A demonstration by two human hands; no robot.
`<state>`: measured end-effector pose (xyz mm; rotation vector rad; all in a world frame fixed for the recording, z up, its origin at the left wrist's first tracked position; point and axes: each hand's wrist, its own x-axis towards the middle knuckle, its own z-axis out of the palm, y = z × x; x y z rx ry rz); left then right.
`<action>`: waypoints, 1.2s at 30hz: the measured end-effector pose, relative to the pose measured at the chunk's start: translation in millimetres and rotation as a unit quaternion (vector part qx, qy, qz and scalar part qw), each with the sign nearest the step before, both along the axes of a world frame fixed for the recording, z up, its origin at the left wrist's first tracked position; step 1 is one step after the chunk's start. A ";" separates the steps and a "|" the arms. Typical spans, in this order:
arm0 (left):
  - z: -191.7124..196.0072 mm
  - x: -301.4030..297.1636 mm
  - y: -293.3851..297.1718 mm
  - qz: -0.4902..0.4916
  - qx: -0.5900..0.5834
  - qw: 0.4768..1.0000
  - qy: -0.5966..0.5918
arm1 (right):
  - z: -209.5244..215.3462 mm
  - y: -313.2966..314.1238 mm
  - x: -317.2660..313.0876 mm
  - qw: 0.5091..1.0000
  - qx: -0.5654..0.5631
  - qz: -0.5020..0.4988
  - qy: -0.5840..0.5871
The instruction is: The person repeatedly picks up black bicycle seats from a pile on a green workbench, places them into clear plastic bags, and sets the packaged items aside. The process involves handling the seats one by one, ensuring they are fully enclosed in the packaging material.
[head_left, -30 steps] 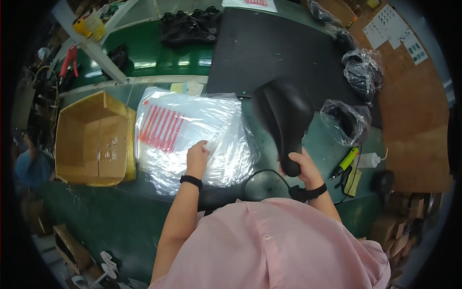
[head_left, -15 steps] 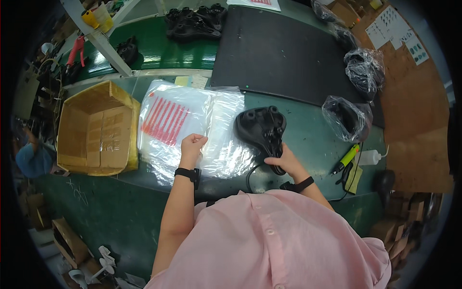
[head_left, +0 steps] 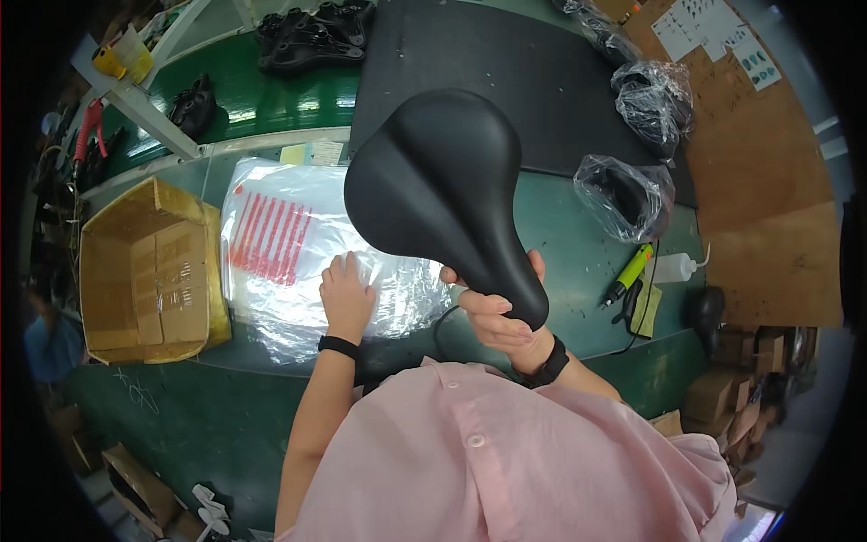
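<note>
A black bicycle saddle (head_left: 442, 181) is lifted above the green workbench, smooth top toward me and wide end away. My right hand (head_left: 501, 316) is wrapped round its narrow nose. Left of it, my left hand (head_left: 347, 294) lies with fingers spread on a stack of clear plastic bags (head_left: 271, 312) printed with red lines. Nothing is in that hand. The saddle covers the right part of the bag stack and hides its own underside.
An open cardboard box (head_left: 153, 271) stands left of the bags. Plastic-wrapped saddles (head_left: 623, 197) line the right side, near a yellow-green electric screwdriver (head_left: 627, 275) and a white squeeze bottle (head_left: 675, 266). A black mat (head_left: 542, 99) lies behind; more saddles (head_left: 312, 41) sit on the green conveyor.
The saddle has been raised off the bench and turned over, from underside up to smooth top showing. My left hand went from pinching a bag's edge to lying spread on the stack.
</note>
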<state>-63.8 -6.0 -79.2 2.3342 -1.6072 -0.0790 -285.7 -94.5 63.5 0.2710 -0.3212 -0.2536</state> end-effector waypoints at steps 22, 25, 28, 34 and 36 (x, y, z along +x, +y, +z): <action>5.2 -3.1 -18.2 0.041 0.003 0.999 0.029 | 1.9 0.2 -16.2 0.990 0.000 -0.005 -0.138; -10.5 8.6 -19.2 -0.001 0.067 0.998 -0.004 | 10.1 2.5 -14.4 0.992 -0.015 0.018 -0.127; -16.2 35.3 -20.8 -0.022 0.096 0.988 0.116 | 12.8 5.2 -14.3 0.992 -0.021 0.027 -0.122; 30.6 42.0 -24.3 0.047 -0.047 0.822 0.566 | 0.9 10.8 -18.2 0.988 -0.012 0.036 -0.147; 103.0 25.1 -31.7 -0.055 -0.122 0.699 0.703 | -10.0 20.0 -24.2 0.990 0.008 0.039 -0.134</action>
